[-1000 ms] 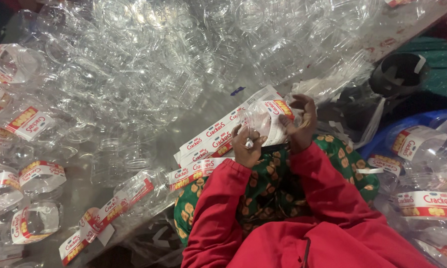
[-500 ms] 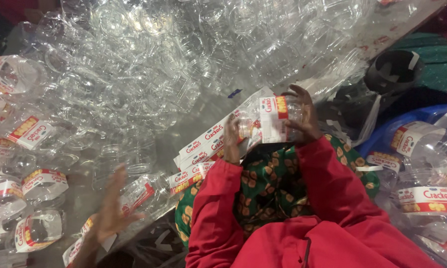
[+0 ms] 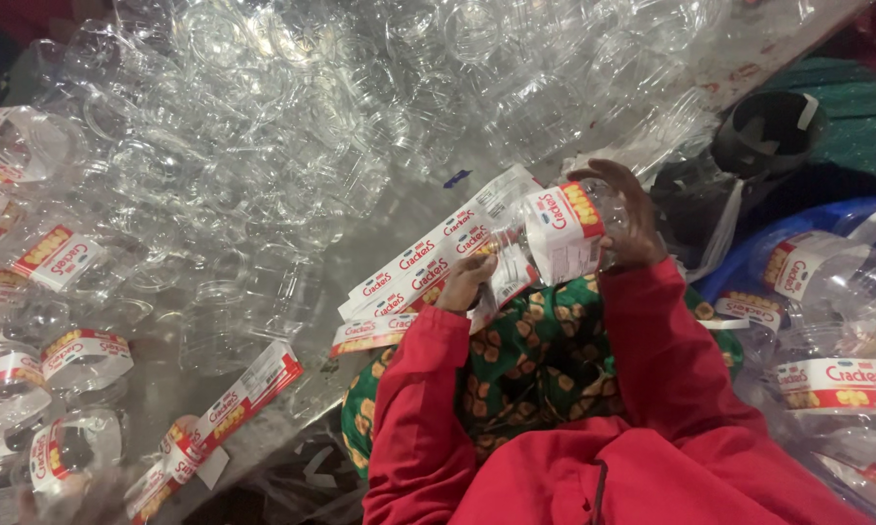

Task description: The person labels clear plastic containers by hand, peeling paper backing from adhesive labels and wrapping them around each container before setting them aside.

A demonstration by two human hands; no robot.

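Observation:
I hold a clear plastic jar [image 3: 593,209] in front of me, above my lap. A white, red and yellow label [image 3: 562,233] is wrapped round the jar's side. My right hand [image 3: 627,219] grips the jar from the far right side. My left hand [image 3: 465,282] presses against the jar's lower left, at the label's edge. Just left of the jar, a stack of loose label strips [image 3: 409,272] lies on the grey table [image 3: 379,219]. Both sleeves are red, over a green patterned cloth [image 3: 525,360] on my lap.
A big heap of clear unlabelled jars [image 3: 292,107] covers the table's far side. Labelled jars [image 3: 64,258] lie along the left edge and others [image 3: 836,374] at my right. More label strips [image 3: 239,399] lie at the near left. A dark round container [image 3: 768,131] stands at the upper right.
The jar has been raised and turned from my lap, so the label now faces me. A blurred hand seen at the lower left half a second ago is gone.

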